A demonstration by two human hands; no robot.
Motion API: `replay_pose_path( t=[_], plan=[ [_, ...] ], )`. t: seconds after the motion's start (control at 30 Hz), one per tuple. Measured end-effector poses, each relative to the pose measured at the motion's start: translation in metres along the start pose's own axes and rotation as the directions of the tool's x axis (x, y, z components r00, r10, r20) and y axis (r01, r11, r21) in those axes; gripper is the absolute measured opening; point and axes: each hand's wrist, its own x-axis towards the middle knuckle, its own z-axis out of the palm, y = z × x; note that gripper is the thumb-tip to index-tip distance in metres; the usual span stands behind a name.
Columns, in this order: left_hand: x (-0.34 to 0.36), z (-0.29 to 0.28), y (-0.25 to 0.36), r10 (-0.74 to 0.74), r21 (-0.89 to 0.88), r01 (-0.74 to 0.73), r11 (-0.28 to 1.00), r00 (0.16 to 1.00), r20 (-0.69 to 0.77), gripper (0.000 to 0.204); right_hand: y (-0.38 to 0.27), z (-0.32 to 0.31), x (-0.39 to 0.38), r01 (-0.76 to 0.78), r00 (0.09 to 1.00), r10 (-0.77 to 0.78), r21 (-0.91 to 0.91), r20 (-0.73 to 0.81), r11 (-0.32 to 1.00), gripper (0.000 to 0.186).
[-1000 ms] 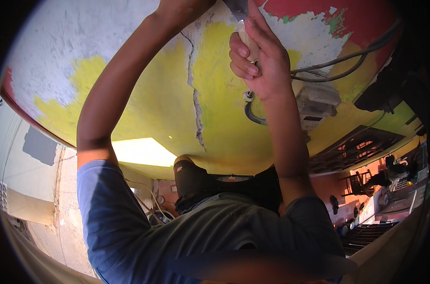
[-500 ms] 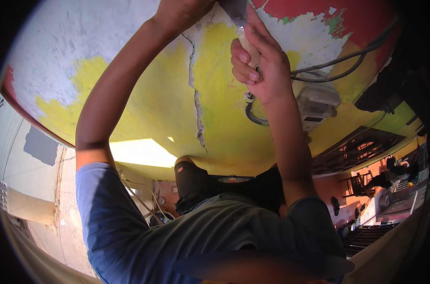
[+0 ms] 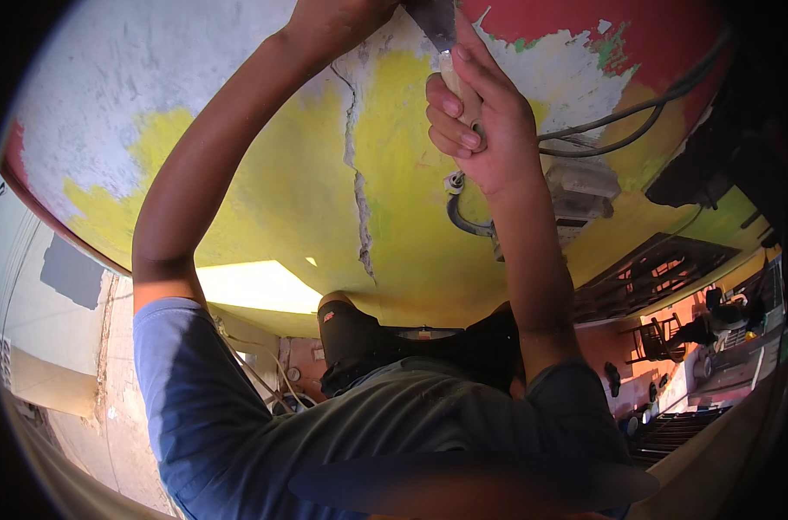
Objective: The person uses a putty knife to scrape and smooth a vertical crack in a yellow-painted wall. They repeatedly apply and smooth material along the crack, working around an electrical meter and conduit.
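My right hand [image 3: 485,121] is wrapped round the pale handle of a putty knife [image 3: 465,95], with a finger stretched along toward its dark, wide metal blade. The blade points up and runs out of the picture's top edge. Close to the blade's left side is my left hand [image 3: 346,16], cut off by the same edge, so its fingers are hidden. Both arms are raised before a painted wall [image 3: 264,199] with yellow, whitish grey and red patches. A jagged crack [image 3: 359,204] runs down the wall between my forearms.
Dark cables [image 3: 611,130] hang across the wall on the right, near a grey electrical box [image 3: 585,186] behind my right forearm. A short black conduit [image 3: 463,217] sticks out beside it. At the lower right are a dark vent grille [image 3: 654,273] and a chair [image 3: 657,338].
My right hand and the putty knife have shifted very slightly right and down. My left forearm and elbow sit a little further left. The grip on the knife looks the same.
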Motion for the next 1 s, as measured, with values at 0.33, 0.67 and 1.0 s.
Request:
replay_pose_path(
  t=[0.33, 0.67, 1.0],
  plan=[
    [-0.008, 0.003, 0.002, -0.065, -0.066, 0.060, 0.996, 0.995, -0.081, 0.013, 0.000, -0.006, 0.000, 0.007, 1.000, -0.009, -0.094, -0.022, 0.996, 0.062],
    [0.004, 0.004, 0.005, -0.094, -0.019, 0.092, 0.996, 0.993, -0.070, 0.014, -0.004, -0.011, 0.009, 0.057, 0.998, -0.058, -0.134, -0.001, 0.989, 0.062],
    [-0.039, 0.007, 0.038, -0.058, -0.059, 0.062, 0.996, 0.996, 0.067, 0.009, 0.031, -0.036, -0.030, 0.048, 0.999, -0.049, -0.078, -0.009, 0.996, 0.062]
  ],
)
